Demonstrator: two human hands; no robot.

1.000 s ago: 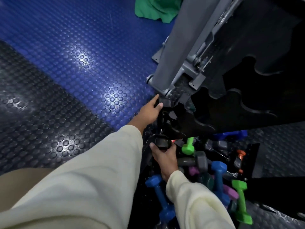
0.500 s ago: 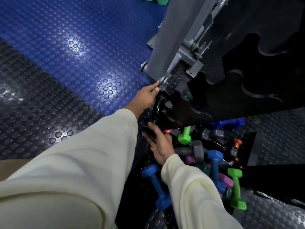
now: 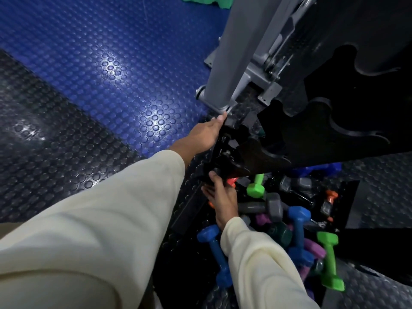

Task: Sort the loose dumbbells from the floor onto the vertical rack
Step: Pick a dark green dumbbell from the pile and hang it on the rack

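Observation:
A black dumbbell [image 3: 221, 150] lies tilted against the lowest cradle of the black vertical rack [image 3: 323, 134]. My left hand [image 3: 206, 134] grips its far head, with the thumb on top. At the near head, my right hand [image 3: 221, 197] holds it from below, fingers curled round. Under the rack, a pile of loose dumbbells lies on the floor: a blue one [image 3: 214, 248], a bright green one [image 3: 256, 186], a grey one [image 3: 265, 206], a second blue one [image 3: 297, 221], a second green one [image 3: 330, 262], and purple ones partly buried.
A grey metal machine post [image 3: 227, 52] with a bolted base plate stands just behind the rack. Studded blue floor matting [image 3: 100, 52] spreads to the left, and black matting [image 3: 44, 141] lies nearer me. A green cloth [image 3: 207, 1] lies at the top edge.
My left hand has gone from touching the far head with straight fingers to gripping it. Both hands have shifted the black dumbbell slightly up against the lowest cradle.

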